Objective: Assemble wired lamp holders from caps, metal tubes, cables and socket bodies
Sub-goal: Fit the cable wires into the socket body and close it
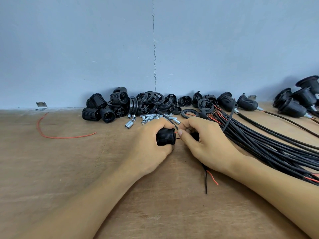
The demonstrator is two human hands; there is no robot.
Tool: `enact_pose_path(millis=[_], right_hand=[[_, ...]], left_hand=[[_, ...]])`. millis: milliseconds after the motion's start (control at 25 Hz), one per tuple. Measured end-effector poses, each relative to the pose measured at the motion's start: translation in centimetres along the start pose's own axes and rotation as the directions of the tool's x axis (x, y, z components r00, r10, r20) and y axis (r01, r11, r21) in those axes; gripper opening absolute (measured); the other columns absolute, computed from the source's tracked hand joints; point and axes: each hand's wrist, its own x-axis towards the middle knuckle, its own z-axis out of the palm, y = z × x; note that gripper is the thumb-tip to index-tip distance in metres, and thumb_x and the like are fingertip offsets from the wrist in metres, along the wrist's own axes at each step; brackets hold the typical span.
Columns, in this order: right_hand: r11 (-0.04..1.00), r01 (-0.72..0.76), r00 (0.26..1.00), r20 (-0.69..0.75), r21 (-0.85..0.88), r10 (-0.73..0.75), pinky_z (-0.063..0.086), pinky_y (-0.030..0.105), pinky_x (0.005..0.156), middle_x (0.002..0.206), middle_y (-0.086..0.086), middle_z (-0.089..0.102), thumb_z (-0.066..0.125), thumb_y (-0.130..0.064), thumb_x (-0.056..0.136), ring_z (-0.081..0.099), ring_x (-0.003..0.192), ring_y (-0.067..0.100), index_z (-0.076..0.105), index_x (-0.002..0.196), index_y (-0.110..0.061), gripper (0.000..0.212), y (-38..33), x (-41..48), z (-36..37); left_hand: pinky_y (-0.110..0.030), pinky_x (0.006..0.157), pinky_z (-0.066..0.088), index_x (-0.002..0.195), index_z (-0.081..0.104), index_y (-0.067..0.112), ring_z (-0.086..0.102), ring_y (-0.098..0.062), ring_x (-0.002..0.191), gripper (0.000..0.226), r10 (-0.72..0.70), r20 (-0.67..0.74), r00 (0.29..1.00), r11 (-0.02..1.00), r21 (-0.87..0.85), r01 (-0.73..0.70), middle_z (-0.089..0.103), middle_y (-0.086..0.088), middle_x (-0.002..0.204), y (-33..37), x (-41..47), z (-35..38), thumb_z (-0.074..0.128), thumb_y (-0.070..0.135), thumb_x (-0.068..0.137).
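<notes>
My left hand [150, 145] grips a black threaded socket body [165, 137] lying on its side just above the wooden table [69, 169]. My right hand [205, 144] is right beside it, fingers curled round a black part that is mostly hidden, with the thumb tip near the thin red and black wires [177, 135] running between the two pieces. A black cable with a red lead [208, 178] trails out from under my right palm toward me. A black cable [166, 118] crosses above my left knuckles.
Loose socket bodies [101, 109], caps and rings [155, 100] are piled along the grey wall. Several short metal tubes [150, 118] lie before them. A thick bundle of black cables [259, 140] fans to the right. Finished holders [293, 104] sit far right. A red wire [51, 133] lies left.
</notes>
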Motion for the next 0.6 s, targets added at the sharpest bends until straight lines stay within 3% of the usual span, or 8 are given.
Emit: enact_pose_path(millis=[240, 600], right_hand=[[1.000, -0.009, 1.000, 0.013, -0.001, 0.009, 0.045, 0.021, 0.071, 0.081, -0.006, 0.065, 0.065, -0.016, 0.094, 0.059, 0.080, 0.010, 0.067, 0.089, -0.020, 0.007, 0.05, -0.04, -0.01], [1.000, -0.012, 1.000, -0.015, 0.003, 0.012, 0.038, 0.008, 0.069, 0.082, -0.006, 0.066, 0.067, -0.016, 0.093, 0.058, 0.084, 0.010, 0.069, 0.091, -0.018, 0.004, 0.03, 0.12, -0.10]], left_hand=[[-0.023, 0.075, 0.048, 0.093, 0.069, 0.025, 0.062, -0.007, 0.086, 0.033, 0.001, 0.011, 1.000, 1.000, -0.021, -0.001, 0.067, 0.013, 0.088, 0.21, -0.10, 0.05, 0.079, 0.001, 0.073], [-0.034, 0.080, 0.053, 0.097, 0.070, 0.031, 0.066, -0.006, 0.087, 0.036, -0.071, 0.057, 0.996, 0.995, -0.062, 0.075, 0.071, 0.015, 0.089, 0.29, -0.01, -0.08, 0.082, 0.008, 0.073]])
